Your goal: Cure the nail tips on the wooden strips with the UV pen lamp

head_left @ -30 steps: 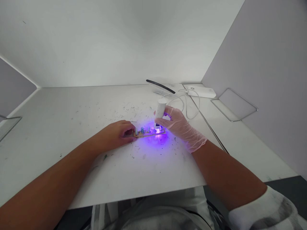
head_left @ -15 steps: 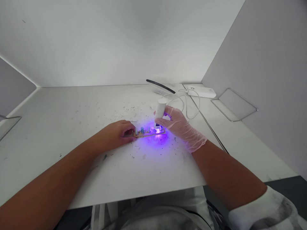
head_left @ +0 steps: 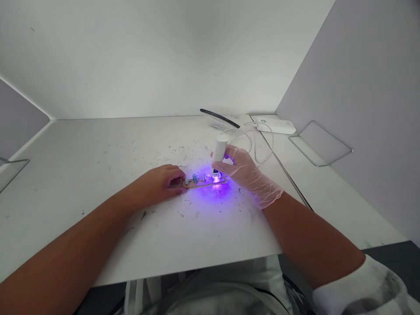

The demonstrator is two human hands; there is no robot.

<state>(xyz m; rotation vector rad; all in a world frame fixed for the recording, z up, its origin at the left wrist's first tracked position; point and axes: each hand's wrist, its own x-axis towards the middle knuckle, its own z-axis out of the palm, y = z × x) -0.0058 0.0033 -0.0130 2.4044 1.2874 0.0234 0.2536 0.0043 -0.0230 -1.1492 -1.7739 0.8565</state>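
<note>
My bare left hand (head_left: 167, 181) pinches the left end of a thin, light-brown strip (head_left: 200, 184) lying on the white table. Several small bluish pieces stand in a row along the strip. My right hand (head_left: 241, 168), in a thin pinkish glove, is closed around a white cylindrical lamp (head_left: 219, 151). The lamp is held nearly upright over the strip's right end, and its lower end casts violet light on the strip and tabletop. Whether the lamp touches the pieces cannot be made out.
Behind the hands lie a dark curved bar (head_left: 219, 117) and a white box (head_left: 275, 125) with a looping white cable (head_left: 254, 144). A wire frame (head_left: 320, 143) leans at the right wall. Dark specks dot the white table (head_left: 82, 166).
</note>
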